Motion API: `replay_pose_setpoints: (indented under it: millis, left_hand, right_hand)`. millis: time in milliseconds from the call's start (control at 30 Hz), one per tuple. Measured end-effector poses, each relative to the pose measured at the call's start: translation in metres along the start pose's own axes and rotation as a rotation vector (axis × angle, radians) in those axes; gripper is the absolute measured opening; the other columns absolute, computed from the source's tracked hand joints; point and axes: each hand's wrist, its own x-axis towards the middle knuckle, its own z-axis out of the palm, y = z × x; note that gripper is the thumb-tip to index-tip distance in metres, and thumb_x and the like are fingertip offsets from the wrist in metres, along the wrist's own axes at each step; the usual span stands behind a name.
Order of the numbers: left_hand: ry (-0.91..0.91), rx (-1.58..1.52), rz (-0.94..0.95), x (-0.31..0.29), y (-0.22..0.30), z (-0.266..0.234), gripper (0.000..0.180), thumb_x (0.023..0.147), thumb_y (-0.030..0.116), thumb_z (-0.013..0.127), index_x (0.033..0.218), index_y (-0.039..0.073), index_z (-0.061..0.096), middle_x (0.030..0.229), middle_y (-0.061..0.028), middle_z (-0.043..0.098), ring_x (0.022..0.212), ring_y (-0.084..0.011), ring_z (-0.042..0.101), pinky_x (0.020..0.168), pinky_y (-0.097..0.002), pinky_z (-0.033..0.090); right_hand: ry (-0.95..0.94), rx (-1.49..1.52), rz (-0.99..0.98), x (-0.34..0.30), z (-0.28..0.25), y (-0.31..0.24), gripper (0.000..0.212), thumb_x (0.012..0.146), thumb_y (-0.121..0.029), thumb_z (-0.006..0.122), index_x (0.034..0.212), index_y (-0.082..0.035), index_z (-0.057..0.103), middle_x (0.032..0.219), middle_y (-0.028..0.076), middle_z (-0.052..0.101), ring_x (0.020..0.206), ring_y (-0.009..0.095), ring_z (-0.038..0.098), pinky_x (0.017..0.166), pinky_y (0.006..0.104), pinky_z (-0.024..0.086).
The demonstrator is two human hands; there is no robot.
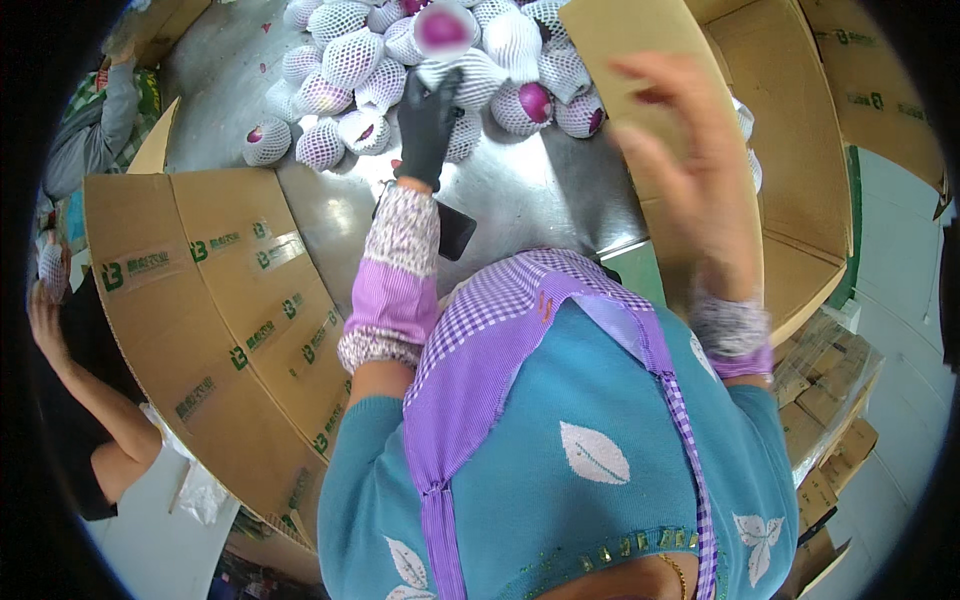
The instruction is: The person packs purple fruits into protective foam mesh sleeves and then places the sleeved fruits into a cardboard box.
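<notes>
My left hand (425,128), in a black glove, reaches over the metal table with its fingers closed on a round fruit in a white foam net (474,80). Around it lies a pile of purple-red fruits in white foam nets (350,60); one purple fruit (443,30) just beyond my fingers looks blurred. My right hand (690,150), bare and smeared by motion, is raised in front of a cardboard box flap (620,50). Its fingers and thumb are apart, with nothing seen between them. Beneath my left wrist a flat black object (456,232) rests on the table.
An open cardboard box (790,150) stands at the right, with netted fruits partly showing behind its flap. Another large carton (220,290) fills the left. Beyond it, another person's arm (110,400) and a hand with a netted fruit show at the far left. Wrapped boxes (830,370) are stacked at lower right.
</notes>
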Motion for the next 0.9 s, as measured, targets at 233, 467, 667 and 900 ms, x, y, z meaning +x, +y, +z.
replay_pose_setpoints:
  millis: [233, 467, 667, 900]
  left_hand:
    - [-0.296, -0.5, -0.461, -0.061, 0.034, -0.015, 0.05, 0.107, 0.036, 0.044, 0.147, 0.007, 0.037, 0.123, -0.0052, 0.061, 0.098, -0.0105, 0.064, 0.063, -0.0208, 0.053]
    - [-0.221, -0.108, 0.012, -0.094, 0.055, 0.001, 0.046, 0.102, 0.022, 0.056, 0.141, 0.002, 0.042, 0.131, -0.0086, 0.054, 0.107, -0.0173, 0.061, 0.084, -0.0277, 0.052]
    - [-0.192, -0.339, -0.031, -0.091, 0.043, 0.009, 0.031, 0.101, 0.019, 0.057, 0.126, 0.001, 0.054, 0.121, -0.01, 0.061, 0.113, -0.0209, 0.061, 0.101, -0.0317, 0.048]
    - [-0.142, -1.195, -0.419, -0.092, 0.028, 0.009, 0.037, 0.101, 0.034, 0.052, 0.126, 0.007, 0.058, 0.126, -0.0079, 0.063, 0.119, -0.0213, 0.059, 0.106, -0.0389, 0.046]
  right_hand:
    - [0.007, 0.517, 0.268, -0.02, 0.119, 0.05, 0.043, 0.092, -0.026, 0.071, 0.131, -0.011, 0.062, 0.115, 0.008, 0.053, 0.099, 0.018, 0.058, 0.084, 0.0322, 0.052]
    - [0.122, 0.577, 0.288, -0.026, 0.143, 0.069, 0.019, 0.097, -0.016, 0.065, 0.111, -0.004, 0.062, 0.102, 0.005, 0.059, 0.091, 0.014, 0.06, 0.08, 0.0294, 0.053]
    - [0.271, 1.217, 0.704, -0.027, 0.137, 0.075, 0.013, 0.102, -0.011, 0.053, 0.111, -0.002, 0.057, 0.104, 0.008, 0.067, 0.099, 0.016, 0.064, 0.089, 0.0346, 0.054]
    - [0.121, 1.643, 0.757, -0.022, 0.138, 0.081, 0.014, 0.103, -0.016, 0.053, 0.112, -0.005, 0.056, 0.111, 0.009, 0.064, 0.105, 0.017, 0.063, 0.094, 0.0358, 0.052]
